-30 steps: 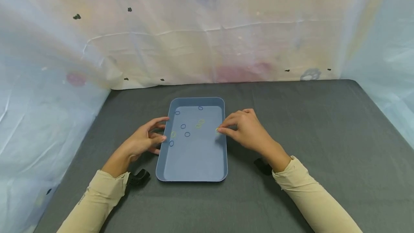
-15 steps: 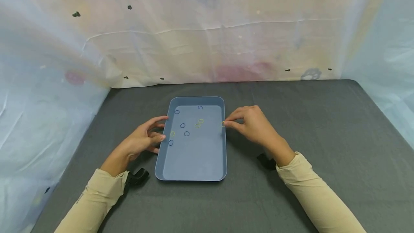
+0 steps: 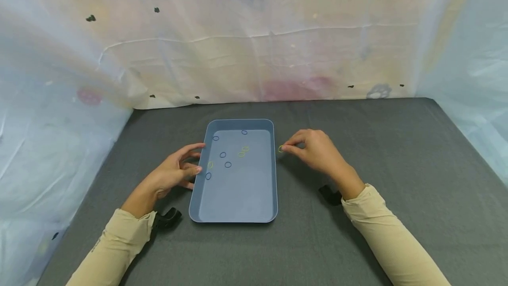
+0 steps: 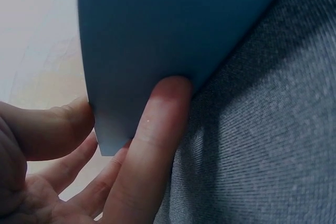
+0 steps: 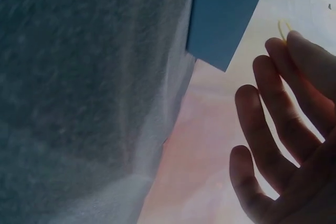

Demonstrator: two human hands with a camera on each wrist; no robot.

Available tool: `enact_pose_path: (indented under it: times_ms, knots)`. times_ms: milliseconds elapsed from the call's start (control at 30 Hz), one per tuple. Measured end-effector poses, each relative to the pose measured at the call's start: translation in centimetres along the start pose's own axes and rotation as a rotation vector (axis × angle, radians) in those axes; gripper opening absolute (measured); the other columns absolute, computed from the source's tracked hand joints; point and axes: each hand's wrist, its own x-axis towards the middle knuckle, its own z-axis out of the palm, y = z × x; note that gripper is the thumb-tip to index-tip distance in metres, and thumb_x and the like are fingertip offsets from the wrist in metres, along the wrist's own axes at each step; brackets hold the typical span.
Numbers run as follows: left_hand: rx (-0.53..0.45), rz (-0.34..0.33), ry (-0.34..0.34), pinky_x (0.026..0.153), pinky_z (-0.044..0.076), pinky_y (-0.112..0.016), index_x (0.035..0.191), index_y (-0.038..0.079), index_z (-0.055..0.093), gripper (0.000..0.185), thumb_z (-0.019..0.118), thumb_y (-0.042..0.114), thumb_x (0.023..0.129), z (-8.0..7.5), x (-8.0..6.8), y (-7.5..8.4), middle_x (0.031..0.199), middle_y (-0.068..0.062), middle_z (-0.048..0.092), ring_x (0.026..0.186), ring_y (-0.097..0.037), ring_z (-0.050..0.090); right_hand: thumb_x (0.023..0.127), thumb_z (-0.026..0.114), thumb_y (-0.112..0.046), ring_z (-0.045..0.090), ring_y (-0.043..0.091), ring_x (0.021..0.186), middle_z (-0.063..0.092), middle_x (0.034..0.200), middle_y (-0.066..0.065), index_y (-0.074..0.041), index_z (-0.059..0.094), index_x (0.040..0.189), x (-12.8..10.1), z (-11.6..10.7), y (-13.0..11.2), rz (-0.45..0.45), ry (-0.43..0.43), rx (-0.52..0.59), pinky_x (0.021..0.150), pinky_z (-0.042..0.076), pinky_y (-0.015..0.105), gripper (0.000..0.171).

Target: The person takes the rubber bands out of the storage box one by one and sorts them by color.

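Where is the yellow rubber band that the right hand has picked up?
In the head view, the yellow rubber band is pinched in the right hand, just outside the blue tray's right rim.

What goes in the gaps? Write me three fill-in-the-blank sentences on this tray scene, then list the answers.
1. The right hand pinches a small ____ rubber band just outside the tray.
2. The left hand touches the tray's ____ side.
3. The tray stands on a ____ cloth.

Missing words: yellow; left; grey
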Motion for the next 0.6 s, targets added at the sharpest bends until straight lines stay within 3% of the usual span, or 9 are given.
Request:
enact_pose_path:
  times_ms: [400, 600]
  knots:
    - [-0.001, 0.002, -0.007, 0.076, 0.061, -0.049, 0.157, 0.019, 0.027, 0.070, 0.062, 0.008, 0.098, 0.1, 0.0, -0.2, 0.159, -0.023, 0.026, 0.119, -0.033, 0.060, 0.088, 0.076, -0.034, 0.069, 0.014, 0.085, 0.078, 0.098, -0.004, -0.025, 0.082, 0.092, -0.2, 0.2, 1.4, 0.141, -0.179, -0.112, 0.071, 0.052, 0.035, 0.012]
    - [-0.013, 0.001, 0.000, 0.075, 0.061, -0.050, 0.157, 0.018, 0.027, 0.070, 0.062, 0.006, 0.098, 0.0, -0.1, -0.1, 0.159, -0.024, 0.025, 0.122, -0.036, 0.058, 0.088, 0.075, -0.036, 0.069, 0.014, 0.086, 0.078, 0.098, -0.005, -0.025, 0.082, 0.092, -0.3, 0.4, 1.5, 0.139, -0.232, -0.121, 0.070, 0.053, 0.035, 0.013]
